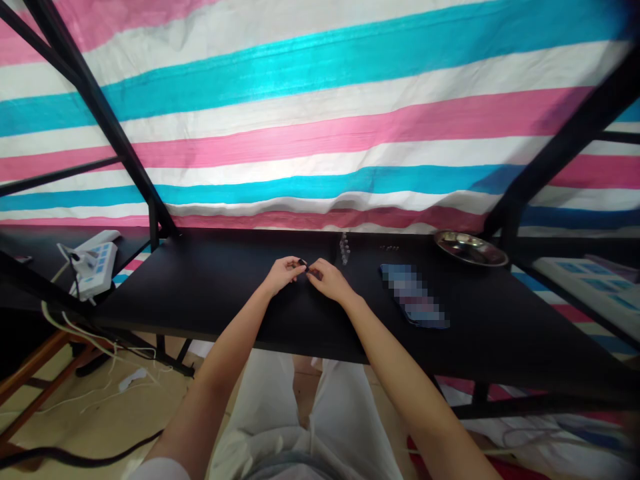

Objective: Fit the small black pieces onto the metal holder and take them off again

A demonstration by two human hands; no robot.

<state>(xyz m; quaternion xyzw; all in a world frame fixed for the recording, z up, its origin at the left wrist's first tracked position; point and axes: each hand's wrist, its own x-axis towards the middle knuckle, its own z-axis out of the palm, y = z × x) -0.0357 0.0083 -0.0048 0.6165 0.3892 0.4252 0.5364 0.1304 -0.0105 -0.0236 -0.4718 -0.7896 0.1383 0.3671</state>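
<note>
My left hand (284, 276) and my right hand (331, 280) meet over the middle of the black table (215, 280). Both sets of fingertips pinch a small black object (303, 263), slim and perhaps curved; most of it is hidden by the fingers, and its kind cannot be made out. Just beyond my right hand, several small clear pieces (345, 249) stand in a short row. Farther right lie several tiny brownish bits (389, 248), too small to name.
A blurred-out blue packet (415, 297) lies right of my right arm. At the back right sits a round shiny metal dish (470, 249). White power strips (97, 267) with cables are at the left. Black metal posts (107, 127) flank the table, before a striped sheet (320, 127).
</note>
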